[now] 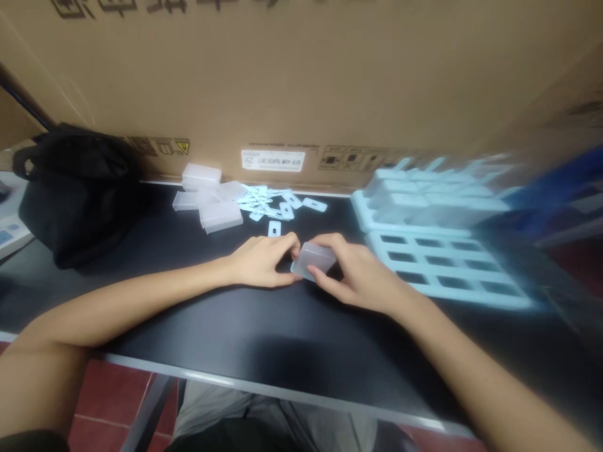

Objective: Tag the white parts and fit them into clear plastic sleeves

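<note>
Just above the black tabletop, a small translucent plastic box [316, 256] is tilted between my hands. My right hand [360, 276] grips it from the right, thumb on the near side and fingers over the top. At the box's left end, my left hand [261, 260] has its thumb and index finger closed in a pinch on the edge. A pale blue edge shows along the bottom of the box there; I cannot tell whether it is a separate piece. Beyond my left hand lies a loose pile of flat pale blue plates [266, 202] with slots, one plate [274, 229] nearest to my fingers.
Several translucent boxes [221, 216] lie left of the pile. On the right stands a pale blue rack [431, 242] with rectangular openings, upright pale pieces [419, 194] filling its rear part. A black bag [75, 194] sits far left. A large cardboard box [301, 81] walls the back.
</note>
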Available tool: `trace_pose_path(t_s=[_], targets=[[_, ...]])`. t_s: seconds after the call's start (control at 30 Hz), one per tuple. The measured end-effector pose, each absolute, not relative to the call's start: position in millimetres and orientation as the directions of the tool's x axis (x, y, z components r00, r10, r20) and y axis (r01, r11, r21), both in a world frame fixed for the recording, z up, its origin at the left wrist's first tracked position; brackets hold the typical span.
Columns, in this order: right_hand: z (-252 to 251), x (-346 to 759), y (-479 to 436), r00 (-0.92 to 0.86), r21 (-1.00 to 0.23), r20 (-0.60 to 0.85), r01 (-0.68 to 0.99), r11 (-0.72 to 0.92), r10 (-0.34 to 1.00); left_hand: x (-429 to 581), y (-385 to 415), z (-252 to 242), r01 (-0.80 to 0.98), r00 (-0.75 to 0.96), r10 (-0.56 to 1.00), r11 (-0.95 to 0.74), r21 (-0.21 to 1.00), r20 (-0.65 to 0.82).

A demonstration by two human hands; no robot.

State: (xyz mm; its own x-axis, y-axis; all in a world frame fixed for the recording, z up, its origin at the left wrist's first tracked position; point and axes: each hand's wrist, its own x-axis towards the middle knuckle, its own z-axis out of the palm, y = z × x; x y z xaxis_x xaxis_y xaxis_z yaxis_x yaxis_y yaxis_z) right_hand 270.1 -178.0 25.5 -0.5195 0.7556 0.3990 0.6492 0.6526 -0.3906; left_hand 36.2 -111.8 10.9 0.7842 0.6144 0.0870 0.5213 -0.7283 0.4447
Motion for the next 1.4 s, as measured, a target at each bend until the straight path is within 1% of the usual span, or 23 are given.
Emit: trace_pose_path(t_s=[0.07, 0.2, 0.37, 0.53, 0.63, 0.7, 0.8, 0.83, 0.87, 0.93, 1.0, 1.03, 1.07, 1.13, 1.2, 1.3, 1.4], targets=[[26.7, 268.8, -178.8, -0.543, -0.376, 0.351, 0.664, 0.646, 0.763, 36.2, -111.8, 11.3, 0.52, 0.785, 0.613, -0.729, 0.445, 0.087], [29.7, 268.2, -181.2, -0.517, -0.367, 0.281, 0.72, 0.588, 0.808, 36.2, -112.1, 12.8, 0.523, 0.787, 0.612, -0.73, 0.439, 0.079], [31.4, 265.5, -183.1, -0.508, -0.345, 0.267, 0.743, 0.574, 0.819, 35.4, -111.4, 15.1, 0.51, 0.799, 0.596, -0.743, 0.434, 0.081], [33.2, 260.4, -185.4, -0.466, -0.385, 0.223, 0.765, 0.516, 0.856, 36.2, -112.5, 11.7, 0.499, 0.808, 0.581, -0.762, 0.413, 0.097], [34.2, 259.2, -186.9, -0.457, -0.379, 0.195, 0.781, 0.496, 0.868, 36.2, -110.9, 11.5, 0.481, 0.814, 0.567, -0.779, 0.402, 0.125], [34.6, 259.3, -187.3, -0.457, -0.371, 0.181, 0.788, 0.491, 0.871, 33.8, -105.3, 17.6, 0.436, 0.847, 0.52, -0.797, 0.418, 0.109], [35.1, 260.0, -187.2, -0.459, -0.355, 0.168, 0.797, 0.488, 0.872, 25.7, -90.0, 38.1, 0.32, 0.93, 0.367, -0.834, 0.45, 0.019], [35.4, 260.2, -187.2, -0.462, -0.349, 0.163, 0.8, 0.489, 0.872, 22.5, -84.0, 46.5, 0.314, 0.936, 0.351, -0.851, 0.421, 0.012], [35.8, 260.4, -187.1, -0.464, -0.344, 0.156, 0.802, 0.489, 0.872, 19.4, -78.0, 54.5, 0.349, 0.924, 0.381, -0.872, 0.342, 0.028], [36.8, 260.5, -187.0, -0.468, -0.347, 0.136, 0.803, 0.484, 0.873, 14.8, -66.5, 67.0, 0.501, 0.858, 0.507, -0.862, 0.079, 0.084], [38.1, 260.6, -187.0, -0.468, -0.357, 0.117, 0.803, 0.477, 0.876, 13.0, -56.2, 72.6, 0.623, 0.781, 0.615, -0.76, -0.184, 0.105], [38.7, 260.8, -187.1, -0.467, -0.359, 0.112, 0.804, 0.474, 0.877, 13.1, -51.6, 72.8, 0.646, 0.754, 0.651, -0.712, -0.276, 0.086], [39.3, 261.1, -187.2, -0.469, -0.357, 0.11, 0.804, 0.475, 0.876, 13.9, -47.4, 71.8, 0.65, 0.736, 0.674, -0.682, -0.336, 0.058], [40.0, 262.8, -187.2, -0.482, -0.348, 0.114, 0.8, 0.489, 0.869, 16.9, -40.4, 68.1, 0.647, 0.714, 0.7, -0.657, -0.386, 0.006], [40.3, 265.7, -186.8, -0.496, -0.339, 0.129, 0.792, 0.508, 0.859, 20.8, -35.4, 64.9, 0.648, 0.706, 0.708, -0.657, -0.386, -0.02], [39.9, 272.2, -185.2, -0.494, -0.336, 0.196, 0.778, 0.531, 0.847, 26.1, -31.0, 65.0, 0.667, 0.693, 0.72, -0.653, -0.359, -0.024], [39.2, 279.4, -183.1, -0.434, -0.385, 0.293, 0.762, 0.521, 0.852, 28.7, -29.3, 70.0, 0.686, 0.695, 0.719, -0.665, -0.295, -0.005]])
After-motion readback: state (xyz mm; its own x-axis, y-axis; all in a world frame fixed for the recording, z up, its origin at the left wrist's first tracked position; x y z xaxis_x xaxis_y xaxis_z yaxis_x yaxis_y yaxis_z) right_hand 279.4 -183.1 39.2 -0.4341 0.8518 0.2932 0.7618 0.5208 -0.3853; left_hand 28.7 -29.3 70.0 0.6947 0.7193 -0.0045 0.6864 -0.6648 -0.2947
